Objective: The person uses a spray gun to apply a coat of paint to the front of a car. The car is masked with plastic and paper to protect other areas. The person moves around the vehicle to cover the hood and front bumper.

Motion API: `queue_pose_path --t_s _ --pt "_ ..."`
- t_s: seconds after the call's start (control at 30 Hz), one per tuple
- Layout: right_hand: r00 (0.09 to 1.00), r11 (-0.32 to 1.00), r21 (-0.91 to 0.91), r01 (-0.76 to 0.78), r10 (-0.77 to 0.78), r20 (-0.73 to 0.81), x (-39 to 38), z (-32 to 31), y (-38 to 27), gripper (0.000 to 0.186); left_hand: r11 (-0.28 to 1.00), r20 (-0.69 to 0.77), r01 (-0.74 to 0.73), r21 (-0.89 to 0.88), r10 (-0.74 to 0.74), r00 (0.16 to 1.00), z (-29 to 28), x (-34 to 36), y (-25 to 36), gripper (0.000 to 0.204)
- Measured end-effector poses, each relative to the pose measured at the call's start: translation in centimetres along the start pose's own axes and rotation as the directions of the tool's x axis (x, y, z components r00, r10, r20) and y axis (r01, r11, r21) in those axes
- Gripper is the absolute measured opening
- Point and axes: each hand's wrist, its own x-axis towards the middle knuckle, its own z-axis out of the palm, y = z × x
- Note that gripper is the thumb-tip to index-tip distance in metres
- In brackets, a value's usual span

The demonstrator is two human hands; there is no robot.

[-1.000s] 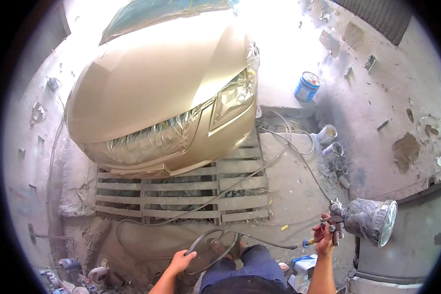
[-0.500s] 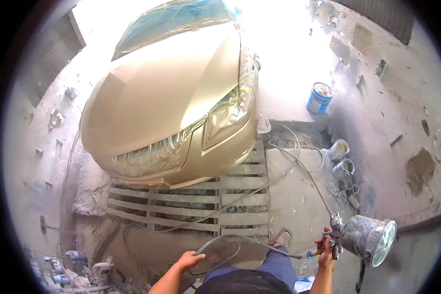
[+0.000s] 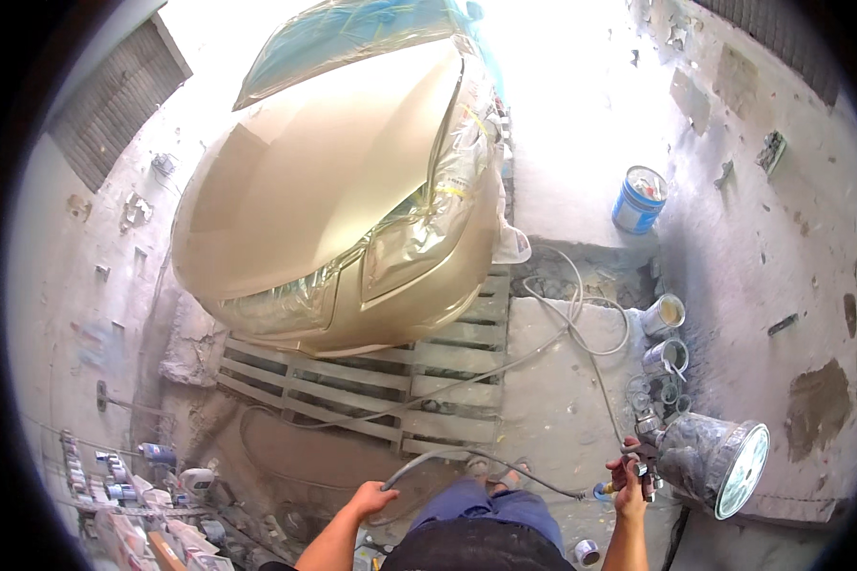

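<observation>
My right hand (image 3: 628, 483) is wrapped round the grip of a paint spray gun (image 3: 647, 440). The gun's large silver cup (image 3: 703, 462), smeared with paint, sticks out to the right. A grey air hose (image 3: 438, 454) arcs from my left hand (image 3: 368, 500), which is closed on it, to the fitting below the gun's grip. Ahead of me, apart from both hands, stands a car front painted matte gold-beige, its hood (image 3: 314, 181) broad and smooth. Clear masking film (image 3: 419, 243) covers the headlight area, and bluish film (image 3: 343, 48) covers the windshield.
Slatted floor grating (image 3: 352, 404) lies under the car's front. More hose (image 3: 576, 328) loops across the floor. A blue pail (image 3: 640, 202) and several open paint cans (image 3: 665, 314) stand along the stained right wall (image 3: 781, 276). Cans and boxes (image 3: 143, 519) crowd the lower left.
My view has shifted and turned slightly, bringing more of the lower-left clutter into sight. My feet are now closer together. Both hands keep their holds on the hose and spray gun.
</observation>
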Motion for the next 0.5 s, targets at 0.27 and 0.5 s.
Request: queue_pose_path --t_s 0.27,0.5 --pt "0.984 0.988 -0.152 0.027 0.001 0.179 5.7 -2.0 -0.3 0.029 0.988 0.143 0.123 -0.09 -0.109 0.984 6.7 4.9 1.5 0.032" --pt "0.962 0.957 -0.203 0.206 -0.159 0.223 11.5 -0.8 -0.8 0.035 0.989 0.2 0.12 0.089 -0.136 0.97 8.8 9.6 4.8 0.032"
